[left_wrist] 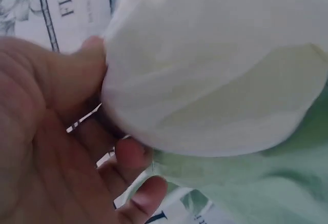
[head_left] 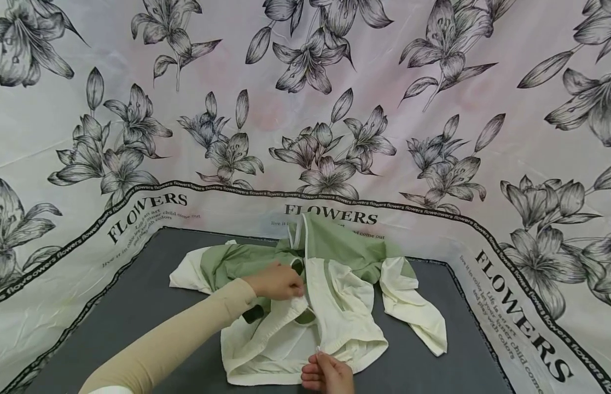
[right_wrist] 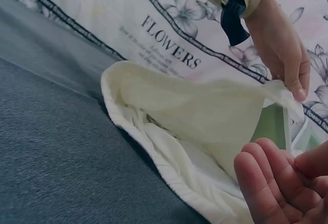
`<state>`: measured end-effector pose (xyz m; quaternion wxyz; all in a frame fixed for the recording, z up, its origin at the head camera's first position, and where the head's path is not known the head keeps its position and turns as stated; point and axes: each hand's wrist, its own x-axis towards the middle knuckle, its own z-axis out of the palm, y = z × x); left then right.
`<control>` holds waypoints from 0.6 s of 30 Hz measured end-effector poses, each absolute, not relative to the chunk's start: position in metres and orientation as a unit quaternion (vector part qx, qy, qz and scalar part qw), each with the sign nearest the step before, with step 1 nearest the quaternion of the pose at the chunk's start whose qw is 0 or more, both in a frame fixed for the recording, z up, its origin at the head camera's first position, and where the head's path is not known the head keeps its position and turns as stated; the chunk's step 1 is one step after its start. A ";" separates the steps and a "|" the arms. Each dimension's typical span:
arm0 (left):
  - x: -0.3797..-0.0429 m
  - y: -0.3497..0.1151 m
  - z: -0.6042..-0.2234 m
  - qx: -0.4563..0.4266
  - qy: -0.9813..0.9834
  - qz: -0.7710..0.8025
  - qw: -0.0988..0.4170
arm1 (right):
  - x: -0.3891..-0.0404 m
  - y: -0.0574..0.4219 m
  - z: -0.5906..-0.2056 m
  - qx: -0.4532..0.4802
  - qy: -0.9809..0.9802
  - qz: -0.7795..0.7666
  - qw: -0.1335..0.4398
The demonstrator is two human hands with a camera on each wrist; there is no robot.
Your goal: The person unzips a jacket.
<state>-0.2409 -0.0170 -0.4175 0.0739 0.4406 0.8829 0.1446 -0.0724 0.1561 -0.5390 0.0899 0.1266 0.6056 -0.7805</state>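
Observation:
A green and white jacket (head_left: pixel 342 306) lies spread on the dark grey table, its front partly open and its sleeves out to both sides. My left hand (head_left: pixel 275 280) pinches the white fabric of one front edge and holds it raised; in the left wrist view the white panel (left_wrist: pixel 205 80) hangs from thumb and fingers. At the bottom of the other front edge, by the hem, my right hand (head_left: pixel 329 373) pinches the edge between thumb and forefinger. The right wrist view shows the gathered hem (right_wrist: pixel 141 144) gaping between both hands. What exactly lies under the right fingertips is hidden.
The dark grey tabletop (head_left: pixel 433 328) surrounds the jacket. Behind and beside it hangs a white cloth (head_left: pixel 266 115) printed with lilies and the word FLOWERS. The jacket's collar end reaches the table's back edge. A dark strap (right_wrist: pixel 234 19) circles the left wrist.

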 end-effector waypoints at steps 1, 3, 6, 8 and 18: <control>-0.242 -0.018 -0.417 0.437 0.882 0.150 0.090 | -0.073 0.156 -0.541 0.128 0.605 -0.780 0.090; -0.240 -0.020 -0.420 0.434 0.881 0.154 0.107 | -0.072 0.155 -0.542 0.124 0.608 -0.779 0.088; -0.232 -0.026 -0.427 0.429 0.885 0.136 0.120 | -0.069 0.155 -0.542 0.126 0.613 -0.774 0.096; -0.227 -0.031 -0.429 0.430 0.883 0.128 0.140 | -0.068 0.155 -0.540 0.122 0.616 -0.772 0.098; -0.224 -0.029 -0.426 0.415 0.872 0.216 0.145 | -0.067 0.155 -0.525 0.136 0.723 -0.671 0.096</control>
